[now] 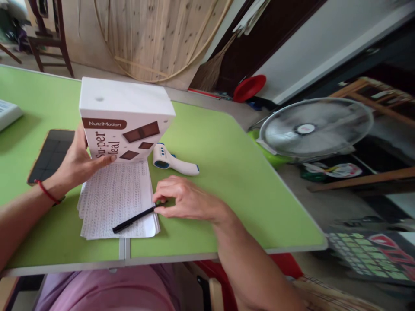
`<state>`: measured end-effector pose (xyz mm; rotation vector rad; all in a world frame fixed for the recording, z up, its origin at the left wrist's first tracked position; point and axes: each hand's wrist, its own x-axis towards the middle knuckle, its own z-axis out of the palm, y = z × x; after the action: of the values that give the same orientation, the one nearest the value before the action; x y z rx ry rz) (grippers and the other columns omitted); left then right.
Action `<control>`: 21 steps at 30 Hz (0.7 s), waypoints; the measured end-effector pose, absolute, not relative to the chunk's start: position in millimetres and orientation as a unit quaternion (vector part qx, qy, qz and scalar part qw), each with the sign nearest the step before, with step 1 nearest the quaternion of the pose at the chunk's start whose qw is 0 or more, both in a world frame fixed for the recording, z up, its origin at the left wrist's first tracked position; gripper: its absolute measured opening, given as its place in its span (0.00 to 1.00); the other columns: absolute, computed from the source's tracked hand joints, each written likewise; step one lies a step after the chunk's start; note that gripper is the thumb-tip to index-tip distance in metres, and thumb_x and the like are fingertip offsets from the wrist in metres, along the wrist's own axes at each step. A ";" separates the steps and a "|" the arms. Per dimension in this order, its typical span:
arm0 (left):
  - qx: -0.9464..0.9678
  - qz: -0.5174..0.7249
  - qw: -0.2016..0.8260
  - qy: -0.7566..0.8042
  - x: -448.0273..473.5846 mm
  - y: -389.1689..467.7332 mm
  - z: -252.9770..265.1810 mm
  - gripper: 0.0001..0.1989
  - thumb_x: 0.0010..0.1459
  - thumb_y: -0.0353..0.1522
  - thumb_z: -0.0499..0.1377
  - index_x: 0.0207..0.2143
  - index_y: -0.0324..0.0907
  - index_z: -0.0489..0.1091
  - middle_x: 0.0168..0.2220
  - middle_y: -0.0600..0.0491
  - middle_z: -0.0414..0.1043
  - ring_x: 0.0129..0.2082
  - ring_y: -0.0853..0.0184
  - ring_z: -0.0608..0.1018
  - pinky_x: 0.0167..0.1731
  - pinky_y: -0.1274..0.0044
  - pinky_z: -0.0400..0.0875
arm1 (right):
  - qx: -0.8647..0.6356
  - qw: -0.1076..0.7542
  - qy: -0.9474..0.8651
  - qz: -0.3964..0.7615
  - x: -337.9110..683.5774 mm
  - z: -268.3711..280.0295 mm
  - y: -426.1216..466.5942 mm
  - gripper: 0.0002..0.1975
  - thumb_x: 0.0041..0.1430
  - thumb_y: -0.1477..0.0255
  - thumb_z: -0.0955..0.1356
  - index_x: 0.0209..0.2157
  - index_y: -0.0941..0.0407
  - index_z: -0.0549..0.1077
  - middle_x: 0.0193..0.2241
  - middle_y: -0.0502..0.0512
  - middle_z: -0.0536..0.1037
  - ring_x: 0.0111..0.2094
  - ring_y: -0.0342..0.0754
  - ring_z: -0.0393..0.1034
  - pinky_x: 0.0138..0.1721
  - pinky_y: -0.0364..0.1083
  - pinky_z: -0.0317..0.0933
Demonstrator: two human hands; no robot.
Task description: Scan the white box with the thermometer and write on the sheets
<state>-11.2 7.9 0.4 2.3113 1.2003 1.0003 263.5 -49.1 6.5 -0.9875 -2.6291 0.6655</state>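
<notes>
My left hand (79,157) grips the left side of a white box (129,97) printed "NutriMotion", its thumb across the front and its other fingers hidden behind. The box stands upright over the far end of a stack of handwritten papers (113,194); whether its base touches them cannot be made out. Across the papers' near right corner lies a black pen (134,219). My right hand (181,196) pinches the pen's right end between thumb and fingers. Just beyond that hand rests a white and blue infrared thermometer (173,160).
A dark phone (52,151) lies left of the box on the green table (233,172). At the far left edge is part of a white device (9,113). Off the table's right side stands a fan (311,127), with a red basin (249,88) on the floor behind.
</notes>
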 end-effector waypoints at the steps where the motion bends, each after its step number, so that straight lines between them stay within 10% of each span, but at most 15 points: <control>1: 0.796 0.366 0.194 0.442 -12.0 10.5 -1.5 0.32 0.60 0.48 0.57 0.56 0.35 0.54 0.52 0.44 0.67 0.53 0.55 0.71 0.50 0.59 0.69 | -0.337 0.121 -0.904 0.234 262.9 6.0 -49.1 0.02 0.52 0.75 0.70 0.27 0.55 0.77 0.23 0.47 0.74 0.26 0.42 0.67 0.35 0.46 0.59; 15: 0.697 0.473 0.285 0.458 -2.3 -3.9 7.6 0.22 0.53 0.46 0.65 0.45 0.43 0.69 0.46 0.48 0.75 0.43 0.57 0.79 0.40 0.65 0.78 | -0.348 0.146 -0.896 0.233 260.0 1.9 -47.2 0.02 0.52 0.75 0.71 0.26 0.55 0.76 0.22 0.47 0.74 0.24 0.42 0.67 0.31 0.44 0.61; 21: 0.727 0.419 0.297 0.456 -2.2 -4.3 1.7 0.19 0.59 0.45 0.60 0.48 0.43 0.68 0.47 0.47 0.75 0.44 0.57 0.78 0.40 0.66 0.78 | -0.491 0.340 -0.794 0.115 276.7 -17.5 -26.5 0.06 0.50 0.78 0.65 0.29 0.56 0.73 0.27 0.55 0.77 0.29 0.48 0.71 0.33 0.49 0.67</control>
<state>-2.2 -4.3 1.7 1.9333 1.2114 1.1140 276.7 -26.5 -17.5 -1.2766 -2.0660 0.3004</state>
